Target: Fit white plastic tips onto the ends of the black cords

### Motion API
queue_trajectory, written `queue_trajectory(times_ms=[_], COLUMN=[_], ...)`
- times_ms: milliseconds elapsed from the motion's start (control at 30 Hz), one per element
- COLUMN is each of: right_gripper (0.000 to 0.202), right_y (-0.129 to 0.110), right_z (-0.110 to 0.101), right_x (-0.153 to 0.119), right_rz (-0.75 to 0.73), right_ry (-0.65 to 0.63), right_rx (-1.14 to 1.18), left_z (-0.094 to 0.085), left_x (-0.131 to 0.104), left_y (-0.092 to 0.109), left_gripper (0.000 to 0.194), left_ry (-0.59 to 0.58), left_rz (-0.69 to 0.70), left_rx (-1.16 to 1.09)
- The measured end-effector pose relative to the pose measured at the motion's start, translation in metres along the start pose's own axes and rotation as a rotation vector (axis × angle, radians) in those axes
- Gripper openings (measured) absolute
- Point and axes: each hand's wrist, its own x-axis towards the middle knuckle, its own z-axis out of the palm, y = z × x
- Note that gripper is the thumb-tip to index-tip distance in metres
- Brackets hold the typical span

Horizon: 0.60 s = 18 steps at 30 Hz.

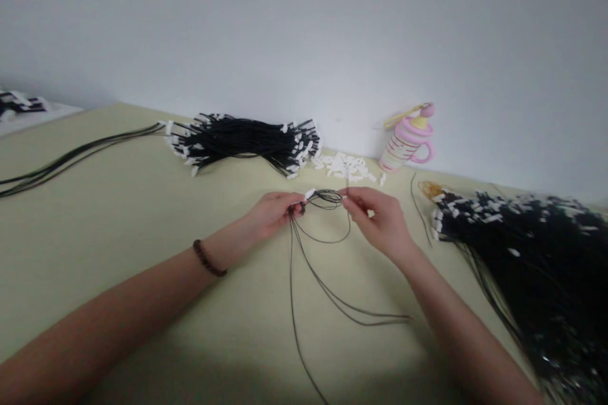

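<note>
Black thin wires point(327, 278) run from both hands toward the near edge of the pale yellow-green tabletop point(118, 215). At the middle of the tabletop, the left hand point(275, 212) is closed, pinching the wires where a small white connector point(310, 193) sticks out past its fingertips. Just beside it, the right hand point(380, 215) pinches the other side of a small wire loop point(327, 198) with thumb and forefinger. Along the far edge lie a bundle of black wires with white ends point(242, 139), a scatter of loose white connectors point(346, 168) and a pink bottle point(408, 137). A large heap of black wires point(536, 259) fills the right edge.
</note>
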Motion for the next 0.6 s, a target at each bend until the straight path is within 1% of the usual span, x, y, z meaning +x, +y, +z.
queue_trajectory(times_ms=[33, 100, 167, 233, 367, 600], right_gripper=[0.021, 0.02, 0.016, 0.014, 0.015, 0.016], right_y=[0.004, 0.012, 0.018, 0.023, 0.028, 0.025], right_z=[0.011, 0.03, 0.045, 0.055, 0.061, 0.066], right_x=[-0.002, -0.008, -0.013, -0.018, -0.023, -0.028], right_rz=[-0.024, -0.049, -0.029, 0.012, 0.07, 0.041], right_ry=[-0.028, -0.064, -0.056, -0.012, 0.068, 0.068], right_rx=[-0.074, -0.154, -0.186, -0.201, -0.22, -0.215], left_z=[0.0, 0.001, 0.001, 0.0, 0.002, 0.008], left_x=[0.0, -0.001, -0.001, -0.001, -0.001, -0.006], left_y=[0.0, 0.0, 0.0, 0.0, 0.001, 0.001], left_gripper=[0.012, 0.012, 0.011, 0.012, 0.013, 0.016], left_ry=[0.003, 0.012, 0.019, 0.024, 0.036, 0.078], left_rz=[0.003, 0.008, 0.01, 0.006, 0.01, 0.034], left_rx=[0.004, 0.009, 0.01, 0.009, 0.018, 0.038])
